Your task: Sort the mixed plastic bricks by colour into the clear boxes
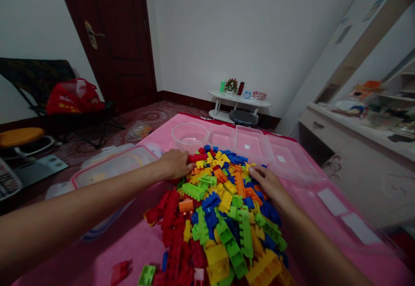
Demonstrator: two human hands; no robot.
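Observation:
A large heap of red, yellow, green, blue and orange toy building bricks (223, 199) lies on the pink cloth (139, 238). At the heap's far left edge is my left hand (174, 164), its fingers curled down and closed at one end of a long red brick (197, 158). Across the heap, my right hand (266, 181) rests at the far right edge. Its thumb and fingertips close in on a small yellow brick (249, 167). The undersides of both hands are hidden.
Behind the heap stand a round clear tub (190, 135) and several clear rectangular containers (251, 141). A clear lidded box (113, 167) is on the left under my forearm. Loose red (119, 272) and green bricks (147, 274) lie near the front.

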